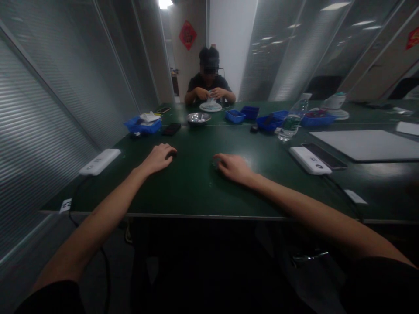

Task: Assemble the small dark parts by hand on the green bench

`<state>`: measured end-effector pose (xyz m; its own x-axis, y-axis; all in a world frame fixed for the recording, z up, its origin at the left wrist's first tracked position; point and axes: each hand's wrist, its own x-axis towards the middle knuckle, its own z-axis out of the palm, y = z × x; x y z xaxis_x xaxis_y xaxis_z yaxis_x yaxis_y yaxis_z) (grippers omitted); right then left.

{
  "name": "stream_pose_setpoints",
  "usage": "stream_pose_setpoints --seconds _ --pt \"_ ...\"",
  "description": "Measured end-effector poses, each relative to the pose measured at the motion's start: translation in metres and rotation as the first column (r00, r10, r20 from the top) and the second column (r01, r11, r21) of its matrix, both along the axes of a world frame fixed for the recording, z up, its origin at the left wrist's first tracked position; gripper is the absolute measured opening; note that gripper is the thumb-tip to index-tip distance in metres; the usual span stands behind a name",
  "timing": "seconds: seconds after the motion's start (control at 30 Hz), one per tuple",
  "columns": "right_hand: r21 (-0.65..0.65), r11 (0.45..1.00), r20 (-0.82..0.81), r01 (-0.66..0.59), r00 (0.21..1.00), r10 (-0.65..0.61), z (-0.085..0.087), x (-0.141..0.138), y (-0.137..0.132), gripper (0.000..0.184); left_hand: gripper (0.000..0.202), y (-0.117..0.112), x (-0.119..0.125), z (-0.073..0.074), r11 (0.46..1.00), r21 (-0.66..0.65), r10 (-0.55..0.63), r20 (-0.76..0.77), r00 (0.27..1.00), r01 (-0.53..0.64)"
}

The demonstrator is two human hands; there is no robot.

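Note:
Both my forearms reach out over a dark green table (196, 192). My left hand (159, 158) rests palm down on the tabletop with fingers curled over a small dark object (172, 153) at its fingertips. My right hand (233, 167) lies a little to the right, fingers bent and pinched on a small item I cannot make out. The two hands are about a hand's width apart.
A white power bank (100, 161) lies left, another (309, 160) right beside a phone (324, 155). Farther back: blue bins (143, 125), a metal bowl (198, 118), a water bottle (290, 122), a white board (366, 144). A person (209, 83) sits opposite handling a white fan grille (210, 106).

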<state>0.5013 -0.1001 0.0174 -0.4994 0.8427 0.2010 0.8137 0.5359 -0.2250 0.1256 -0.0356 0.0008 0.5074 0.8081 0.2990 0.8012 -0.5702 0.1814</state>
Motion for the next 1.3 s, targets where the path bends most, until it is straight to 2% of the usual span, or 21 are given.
stream_pose_setpoints --seconds 0.07,0.13,0.23,0.3,0.37,0.47,0.57,0.73,0.8,0.9,1.0,1.2,1.3 --pt "-0.009 1.000 -0.011 0.024 1.000 -0.024 -0.001 -0.001 0.001 0.041 0.039 -0.012 0.018 0.003 0.997 0.032 -0.070 -0.004 0.998 0.070" --pt "-0.004 0.999 -0.010 0.050 0.999 -0.050 -0.003 -0.002 0.002 0.040 0.040 -0.028 0.048 0.006 0.974 0.009 -0.225 -0.011 0.974 0.225" --pt "0.017 0.995 0.002 0.095 0.995 -0.095 -0.006 -0.002 0.005 0.039 0.046 -0.051 0.097 0.007 0.884 -0.098 -0.459 0.001 0.888 0.457" --pt "0.025 0.994 0.003 0.105 0.994 -0.105 -0.007 -0.002 0.006 0.038 0.052 -0.057 0.119 0.005 0.848 -0.137 -0.515 0.022 0.857 0.512" --pt "0.026 0.994 0.003 0.105 0.995 -0.105 -0.006 -0.002 0.005 0.037 0.051 -0.054 0.126 0.002 0.848 -0.146 -0.510 0.036 0.859 0.509" --pt "0.017 0.995 -0.001 0.100 0.995 -0.100 -0.004 -0.002 0.003 0.038 0.045 -0.038 0.112 -0.001 0.872 -0.129 -0.472 0.039 0.881 0.473" --pt "-0.002 0.997 -0.014 0.075 0.997 -0.075 -0.001 -0.001 0.001 0.039 0.043 -0.020 0.077 0.001 0.903 -0.114 -0.410 0.056 0.911 0.413" --pt "-0.012 0.998 -0.010 0.068 0.998 -0.068 0.000 0.000 0.000 0.039 0.031 -0.002 0.019 0.013 0.972 -0.075 -0.210 0.135 0.968 0.222" --pt "-0.014 0.998 -0.019 0.065 0.998 -0.065 0.000 0.000 -0.001 0.039 0.034 0.003 0.004 0.019 0.994 -0.015 -0.104 0.196 0.975 0.109" --pt "-0.008 0.998 -0.024 0.058 0.998 -0.058 0.000 0.000 0.000 0.038 0.036 0.009 -0.010 0.024 0.999 0.036 0.026 0.273 0.962 -0.037" --pt "0.001 0.998 -0.017 0.061 0.998 -0.061 -0.003 0.001 0.002 0.039 0.033 0.011 -0.015 0.024 0.999 -0.017 0.033 0.264 0.964 -0.029" --pt "-0.009 0.999 -0.019 0.053 0.998 -0.053 -0.003 0.001 0.003 0.038 0.031 0.015 -0.013 0.012 0.991 -0.093 -0.074 0.233 0.970 0.098" --pt "-0.025 0.998 -0.014 0.054 0.998 -0.054 0.000 0.001 0.002 0.038 0.027 0.023 -0.028 0.011 0.996 -0.085 0.004 0.190 0.982 0.012"
